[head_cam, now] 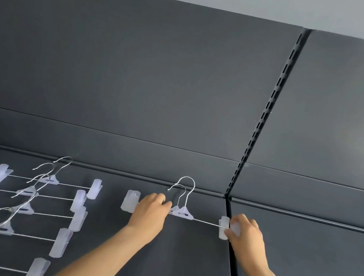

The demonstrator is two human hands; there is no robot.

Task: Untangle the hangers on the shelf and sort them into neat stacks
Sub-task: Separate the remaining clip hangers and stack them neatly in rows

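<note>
Apart, left hand point(151, 209) and right hand point(245, 234) on hangers point(184, 212)

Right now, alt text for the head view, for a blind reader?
A person's left hand grips the bar of two stacked clear clip hangers on a dark grey shelf, while the right hand pinches their right-end clip. More hangers lie spread out, overlapping, to the left.

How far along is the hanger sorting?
Early, it seems. Done: a stacked pair of clip hangers lies aligned on the shelf. In hand: the left hand holds its bar, and the right hand its end clip. Left: several loose hangers at the left, hooks overlapping.
</note>
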